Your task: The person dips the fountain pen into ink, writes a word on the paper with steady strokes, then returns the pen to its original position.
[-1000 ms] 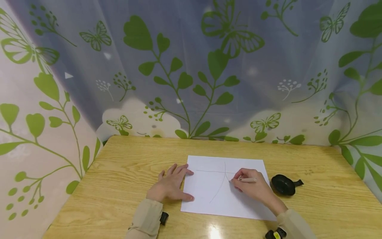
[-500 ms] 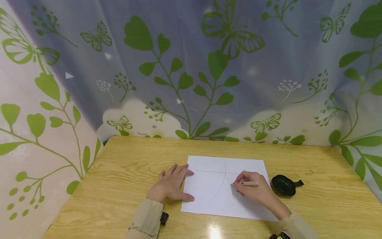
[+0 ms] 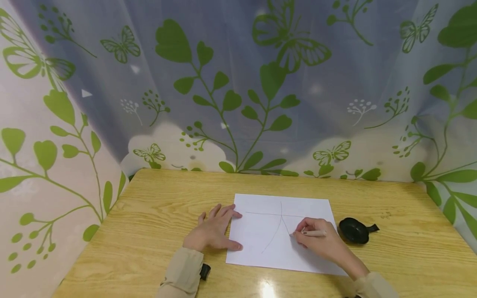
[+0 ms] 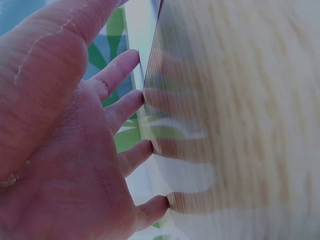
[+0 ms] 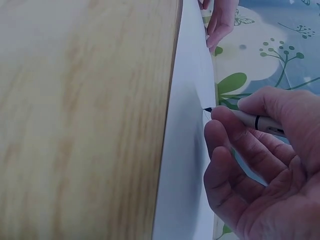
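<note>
A white sheet of paper (image 3: pixel 257 238) lies on the wooden table, with thin dark lines on it: a long horizontal stroke, a short vertical one crossing it, and two strokes spreading downward. My right hand (image 3: pixel 320 240) pinches a light-coloured pen (image 5: pixel 250 120) between thumb and fingers. The pen's dark tip touches the paper at the lower end of the right-hand downward stroke. At the sheet's left edge rests my left hand (image 3: pixel 214 231), fingers spread, thumb and index fingertip on the paper. In the left wrist view the fingertips (image 4: pixel 145 97) of that hand touch the surface.
A small black pan-shaped dish (image 3: pixel 354 230) with a short handle sits on the table just right of the paper. Behind the wooden table (image 3: pixel 160 198) hangs a curtain (image 3: pixel 238 82) printed with green leaves and butterflies, also on the left and right sides.
My right hand has moved down and slightly right with the pen, and the right-hand downward stroke has grown longer. The left hand and the paper stay in place.
</note>
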`<state>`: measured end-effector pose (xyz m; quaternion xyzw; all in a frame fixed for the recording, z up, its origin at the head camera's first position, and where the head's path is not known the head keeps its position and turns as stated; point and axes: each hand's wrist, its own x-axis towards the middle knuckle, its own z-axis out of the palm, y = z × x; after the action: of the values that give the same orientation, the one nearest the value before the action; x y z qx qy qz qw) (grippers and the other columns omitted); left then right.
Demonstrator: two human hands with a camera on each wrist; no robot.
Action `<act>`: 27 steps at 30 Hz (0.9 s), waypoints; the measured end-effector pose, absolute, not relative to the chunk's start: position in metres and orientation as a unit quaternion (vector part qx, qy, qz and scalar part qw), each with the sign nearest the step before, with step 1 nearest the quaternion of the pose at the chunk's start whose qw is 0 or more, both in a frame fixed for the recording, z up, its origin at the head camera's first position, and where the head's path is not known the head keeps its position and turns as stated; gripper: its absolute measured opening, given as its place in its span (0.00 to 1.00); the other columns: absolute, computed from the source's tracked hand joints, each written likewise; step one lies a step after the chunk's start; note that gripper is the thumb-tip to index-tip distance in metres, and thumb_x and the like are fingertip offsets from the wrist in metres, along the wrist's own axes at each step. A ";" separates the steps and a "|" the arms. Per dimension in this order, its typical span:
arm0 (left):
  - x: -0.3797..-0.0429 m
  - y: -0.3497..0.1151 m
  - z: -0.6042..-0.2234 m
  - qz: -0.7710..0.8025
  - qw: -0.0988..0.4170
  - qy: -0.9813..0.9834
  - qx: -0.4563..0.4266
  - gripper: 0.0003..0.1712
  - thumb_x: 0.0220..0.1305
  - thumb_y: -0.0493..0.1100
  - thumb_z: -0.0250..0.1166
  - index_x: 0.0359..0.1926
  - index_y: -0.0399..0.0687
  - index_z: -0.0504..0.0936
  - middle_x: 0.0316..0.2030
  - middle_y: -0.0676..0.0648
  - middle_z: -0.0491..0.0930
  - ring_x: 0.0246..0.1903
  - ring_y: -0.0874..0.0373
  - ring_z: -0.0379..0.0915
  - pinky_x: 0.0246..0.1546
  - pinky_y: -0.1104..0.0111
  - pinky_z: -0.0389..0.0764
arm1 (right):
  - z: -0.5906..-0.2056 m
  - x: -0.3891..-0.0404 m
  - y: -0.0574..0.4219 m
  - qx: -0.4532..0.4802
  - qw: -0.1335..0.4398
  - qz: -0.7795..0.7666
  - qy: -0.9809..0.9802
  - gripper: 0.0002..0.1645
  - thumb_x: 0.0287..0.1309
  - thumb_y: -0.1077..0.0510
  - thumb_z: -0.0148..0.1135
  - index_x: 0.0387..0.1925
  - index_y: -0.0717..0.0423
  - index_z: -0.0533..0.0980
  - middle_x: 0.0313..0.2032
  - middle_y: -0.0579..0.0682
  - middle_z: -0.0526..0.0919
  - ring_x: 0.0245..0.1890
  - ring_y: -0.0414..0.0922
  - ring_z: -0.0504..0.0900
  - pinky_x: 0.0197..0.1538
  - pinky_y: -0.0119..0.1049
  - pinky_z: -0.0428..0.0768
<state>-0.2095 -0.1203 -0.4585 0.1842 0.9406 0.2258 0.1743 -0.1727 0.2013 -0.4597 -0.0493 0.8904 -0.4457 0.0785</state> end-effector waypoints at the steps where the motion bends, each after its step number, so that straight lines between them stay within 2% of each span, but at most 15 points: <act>1: -0.210 -0.120 -0.458 0.227 0.174 0.940 0.185 0.45 0.52 0.61 0.78 0.69 0.62 0.69 0.81 0.53 0.52 0.81 0.37 0.40 0.71 0.26 0.42 | -0.460 -0.172 0.201 -0.048 0.080 -0.446 0.890 0.08 0.60 0.55 0.71 0.32 0.54 0.81 0.21 0.46 0.82 0.19 0.38 0.76 0.27 0.29 0.73; 8: -0.209 -0.121 -0.458 0.231 0.175 0.939 0.184 0.45 0.52 0.61 0.78 0.69 0.62 0.69 0.81 0.53 0.52 0.81 0.37 0.40 0.71 0.26 0.41 | -0.459 -0.167 0.204 -0.055 0.085 -0.446 0.889 0.08 0.60 0.55 0.71 0.31 0.54 0.81 0.20 0.45 0.81 0.19 0.37 0.74 0.27 0.28 0.72; 27: -0.208 -0.119 -0.456 0.223 0.174 0.941 0.187 0.46 0.52 0.62 0.78 0.69 0.61 0.69 0.81 0.52 0.52 0.80 0.37 0.41 0.70 0.25 0.43 | -0.461 -0.155 0.215 -0.077 0.099 -0.447 0.885 0.09 0.62 0.53 0.70 0.33 0.55 0.81 0.23 0.45 0.82 0.20 0.35 0.75 0.28 0.28 0.76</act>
<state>-0.2080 -0.1193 -0.4557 0.1867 0.9409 0.2227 0.1737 -0.1547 0.2153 -0.4610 -0.0769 0.8855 -0.4475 0.0988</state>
